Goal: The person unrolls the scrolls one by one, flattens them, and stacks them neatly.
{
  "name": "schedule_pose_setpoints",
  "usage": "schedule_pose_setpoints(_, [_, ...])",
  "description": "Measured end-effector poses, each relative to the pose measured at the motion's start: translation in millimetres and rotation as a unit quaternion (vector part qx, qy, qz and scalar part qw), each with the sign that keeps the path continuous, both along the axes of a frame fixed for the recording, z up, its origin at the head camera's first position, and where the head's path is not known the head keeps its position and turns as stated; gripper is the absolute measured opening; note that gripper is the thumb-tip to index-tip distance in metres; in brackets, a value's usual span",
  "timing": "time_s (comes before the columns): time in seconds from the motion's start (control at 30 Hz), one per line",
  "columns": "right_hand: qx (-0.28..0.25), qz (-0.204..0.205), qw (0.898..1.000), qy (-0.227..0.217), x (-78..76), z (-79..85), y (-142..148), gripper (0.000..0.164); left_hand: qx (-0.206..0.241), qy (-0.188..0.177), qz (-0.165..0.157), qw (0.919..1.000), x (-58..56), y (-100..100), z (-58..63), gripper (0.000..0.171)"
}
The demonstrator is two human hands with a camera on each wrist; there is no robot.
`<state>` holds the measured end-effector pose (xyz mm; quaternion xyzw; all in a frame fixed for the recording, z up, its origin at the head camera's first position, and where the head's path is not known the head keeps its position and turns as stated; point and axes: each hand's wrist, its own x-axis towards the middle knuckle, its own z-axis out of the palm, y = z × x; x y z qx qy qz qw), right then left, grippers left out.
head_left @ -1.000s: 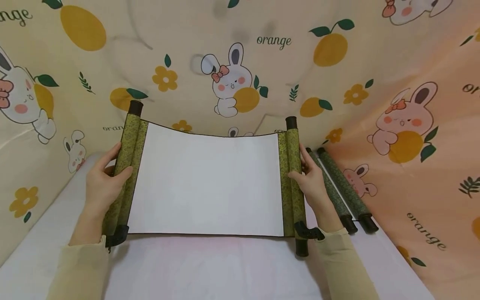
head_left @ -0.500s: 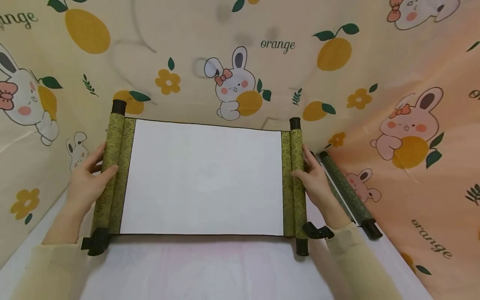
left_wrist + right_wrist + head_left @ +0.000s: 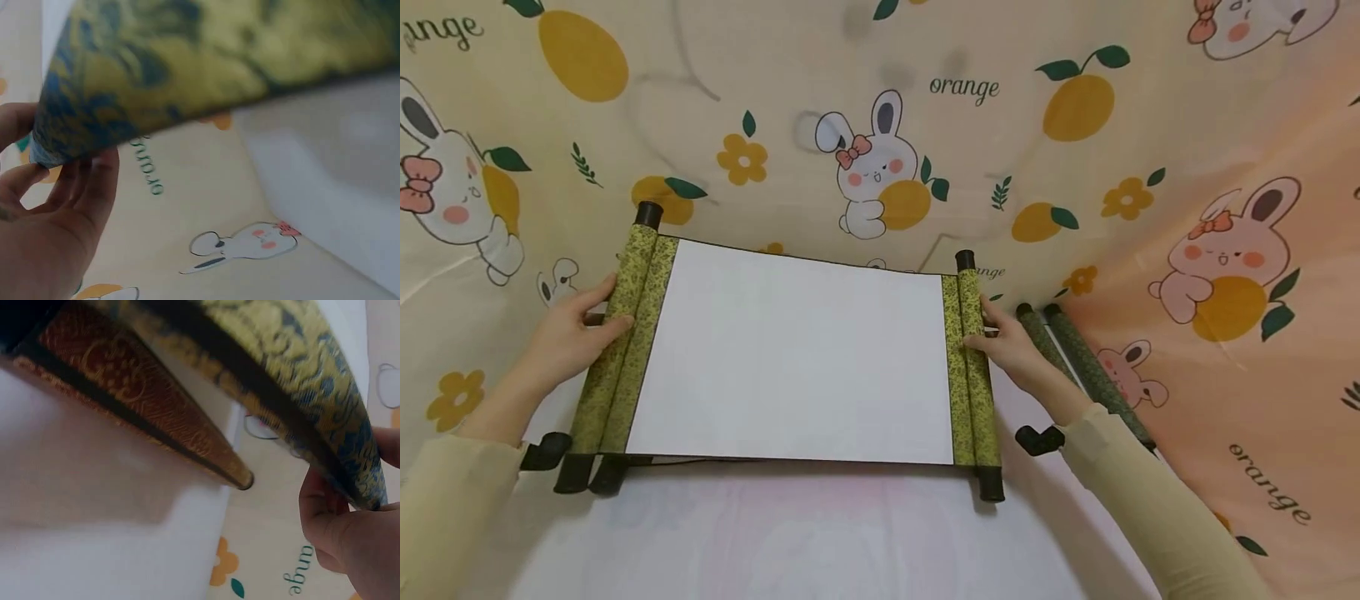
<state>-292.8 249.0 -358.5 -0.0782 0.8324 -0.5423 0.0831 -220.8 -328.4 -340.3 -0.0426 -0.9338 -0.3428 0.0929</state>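
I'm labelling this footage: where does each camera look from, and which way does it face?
Head: worn on the head, facing forward and down at the scroll; left hand, right hand and sleeves show.
Left wrist: worn there, facing the scroll's left end and printed cloth; only the left hand shows, lower left.
Right wrist: worn there, facing the scroll's right end and a reddish-brown roll; only the right hand shows, lower right.
Both wrist views share the scroll and printed cloth.
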Motion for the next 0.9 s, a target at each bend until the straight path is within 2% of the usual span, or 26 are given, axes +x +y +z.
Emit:
schedule_pose_setpoints(0.13, [0.017, 0.028, 0.999, 0.0, -9.5, -3.5, -4.9, 0.081, -0.032, -0.026, -0.006, 0.9991, -9.1, -6.2, -4.1, 0.075])
schedule_pose_setpoints(0.27, [0.045, 0.041, 0.998, -0.002, -28.3, -16.3, -4.5, 0.082, -0.053, -0.053, -0.007, 0.9972, -18.9, -13.1, -10.7, 0.076])
schedule_pose_setpoints(0.37, [0.048, 0.046, 0.998, -0.018, -36.5, -20.4, -8.0, 0.082, -0.063, -0.069, -0.006, 0.9956, -25.9, -19.2, -17.6, 0.077])
schedule_pose_setpoints(0.6, [0.054, 0.056, 0.997, -0.027, -51.9, -34.4, -18.9, 0.083, -0.067, -0.079, -0.015, 0.9945, -35.5, -30.3, -33.9, 0.074])
schedule_pose_setpoints(0.73, [0.067, 0.049, 0.996, -0.026, -60.7, -41.9, -22.8, 0.084, -0.067, -0.085, -0.018, 0.994, -40.0, -33.5, -39.6, 0.073])
schedule_pose_setpoints(0.9, [0.081, 0.047, 0.995, -0.038, -69.9, -50.8, -24.2, 0.085, -0.087, -0.092, -0.022, 0.9917, -47.1, -36.9, -47.7, 0.073])
